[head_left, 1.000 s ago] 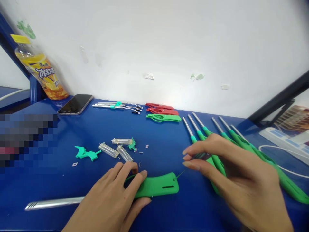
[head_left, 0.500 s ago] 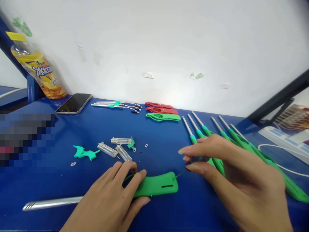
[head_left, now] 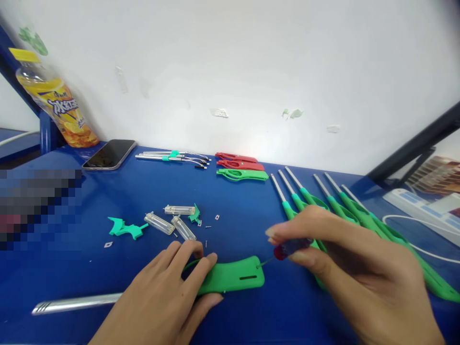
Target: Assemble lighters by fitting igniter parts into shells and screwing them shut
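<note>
Both hands worked well apart on the bench [head_left: 118,191], each closed around something. Fingers of the left hand [head_left: 168,287] lay over a green lighter [head_left: 235,277], the thumb along its near edge, pinning it flat near the front of the bench. Its silvery tube [head_left: 77,303] pointed left, out past the wrist; its slotted butt end pointed right. Thumb and fingertips of the right hand [head_left: 345,268] pinched a small screwdriver [head_left: 282,251], its handle red at the front, its thin shaft slanting down to a hole close to the lighter's butt end. How deep the tip sat could not be told.

Beyond the left hand lay three clear tanks [head_left: 159,224], turquoise pieces [head_left: 117,226], tiny screws [head_left: 206,243] and small pale plates [head_left: 108,245]. Nearer the wall [head_left: 251,57] were wired metal rods [head_left: 154,157], two red shells [head_left: 242,165] and a green shell [head_left: 249,175]. Other green lighters [head_left: 364,218] lined the right side, partly behind the right hand. A phone [head_left: 110,154] and a yellow-capped bottle [head_left: 57,103] occupied the far left.
</note>
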`<state>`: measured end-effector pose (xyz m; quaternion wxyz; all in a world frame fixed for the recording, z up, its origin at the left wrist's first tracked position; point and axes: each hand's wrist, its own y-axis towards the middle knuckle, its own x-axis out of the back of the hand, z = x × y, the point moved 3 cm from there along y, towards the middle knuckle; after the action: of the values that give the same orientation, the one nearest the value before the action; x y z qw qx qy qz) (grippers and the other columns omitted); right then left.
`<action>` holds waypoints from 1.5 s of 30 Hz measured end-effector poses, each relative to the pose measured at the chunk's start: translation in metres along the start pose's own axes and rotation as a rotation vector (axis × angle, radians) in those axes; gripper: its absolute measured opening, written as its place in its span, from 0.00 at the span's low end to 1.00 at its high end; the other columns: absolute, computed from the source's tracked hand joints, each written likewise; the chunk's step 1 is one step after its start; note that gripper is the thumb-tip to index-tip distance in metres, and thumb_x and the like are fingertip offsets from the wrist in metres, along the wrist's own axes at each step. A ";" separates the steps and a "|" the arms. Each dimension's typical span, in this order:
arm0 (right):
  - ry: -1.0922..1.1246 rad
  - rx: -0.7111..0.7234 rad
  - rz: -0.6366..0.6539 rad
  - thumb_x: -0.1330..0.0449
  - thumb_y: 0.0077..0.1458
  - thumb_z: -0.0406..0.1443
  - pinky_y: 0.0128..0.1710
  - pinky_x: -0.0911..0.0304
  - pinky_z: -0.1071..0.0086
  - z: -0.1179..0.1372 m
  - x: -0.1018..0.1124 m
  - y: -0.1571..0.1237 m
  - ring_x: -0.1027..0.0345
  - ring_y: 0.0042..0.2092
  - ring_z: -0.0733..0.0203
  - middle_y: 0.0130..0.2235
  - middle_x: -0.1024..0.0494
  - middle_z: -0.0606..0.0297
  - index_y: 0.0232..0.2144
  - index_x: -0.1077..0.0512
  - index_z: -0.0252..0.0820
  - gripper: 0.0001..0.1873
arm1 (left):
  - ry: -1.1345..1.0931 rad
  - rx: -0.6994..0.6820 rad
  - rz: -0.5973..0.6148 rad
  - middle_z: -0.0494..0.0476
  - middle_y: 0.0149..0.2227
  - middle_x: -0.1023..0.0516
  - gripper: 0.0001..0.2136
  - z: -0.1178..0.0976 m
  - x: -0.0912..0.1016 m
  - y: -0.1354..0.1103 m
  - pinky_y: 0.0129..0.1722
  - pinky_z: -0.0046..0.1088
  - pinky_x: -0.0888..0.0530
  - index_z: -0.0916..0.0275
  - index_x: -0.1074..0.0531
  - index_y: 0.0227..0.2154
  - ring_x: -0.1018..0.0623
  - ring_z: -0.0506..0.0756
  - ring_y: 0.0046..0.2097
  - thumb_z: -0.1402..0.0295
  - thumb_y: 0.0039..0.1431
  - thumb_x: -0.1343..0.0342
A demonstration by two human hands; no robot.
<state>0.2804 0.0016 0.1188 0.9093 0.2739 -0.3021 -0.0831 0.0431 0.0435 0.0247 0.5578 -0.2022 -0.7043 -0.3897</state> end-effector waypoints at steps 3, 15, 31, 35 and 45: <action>-0.021 0.024 -0.022 0.31 0.65 0.38 0.32 0.30 0.72 0.001 -0.004 0.005 0.27 0.33 0.63 0.33 0.18 0.73 0.37 0.18 0.56 0.03 | -0.012 -0.008 -0.027 0.60 0.57 0.23 0.18 -0.001 -0.001 0.000 0.49 0.46 0.18 0.53 0.29 0.63 0.20 0.67 0.54 0.57 0.78 0.52; -0.138 -0.035 -0.013 0.38 0.70 0.42 0.39 0.21 0.71 0.004 0.006 -0.006 0.17 0.40 0.58 0.44 0.12 0.75 0.52 0.19 0.70 0.14 | -0.001 0.004 -0.017 0.60 0.59 0.23 0.19 0.000 0.000 -0.001 0.51 0.48 0.18 0.54 0.31 0.64 0.21 0.68 0.57 0.56 0.79 0.56; -0.133 -0.052 -0.133 0.27 0.60 0.47 0.28 0.31 0.74 -0.001 -0.001 -0.005 0.25 0.33 0.62 0.32 0.21 0.71 0.36 0.23 0.53 0.11 | -0.002 -0.066 -0.039 0.62 0.56 0.22 0.18 0.002 0.002 0.002 0.45 0.44 0.16 0.56 0.31 0.64 0.19 0.67 0.53 0.57 0.78 0.51; -0.141 -0.061 -0.199 0.24 0.56 0.45 0.27 0.32 0.76 -0.003 -0.002 -0.006 0.27 0.33 0.64 0.30 0.24 0.72 0.32 0.26 0.50 0.15 | 0.002 -0.024 -0.024 0.62 0.57 0.22 0.18 0.001 0.001 0.002 0.48 0.47 0.17 0.55 0.31 0.64 0.19 0.67 0.54 0.57 0.78 0.53; -0.226 -0.220 -0.329 0.27 0.58 0.45 0.33 0.25 0.70 -0.017 0.003 -0.003 0.18 0.38 0.58 0.38 0.15 0.68 0.37 0.20 0.51 0.09 | 0.027 -0.088 -0.080 0.62 0.54 0.19 0.18 0.003 0.003 0.003 0.43 0.46 0.14 0.57 0.28 0.61 0.16 0.67 0.50 0.57 0.77 0.51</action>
<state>0.2932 0.0058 0.1073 0.8683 0.2075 -0.3422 -0.2929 0.0422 0.0468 0.0285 0.5417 -0.1930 -0.6866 -0.4448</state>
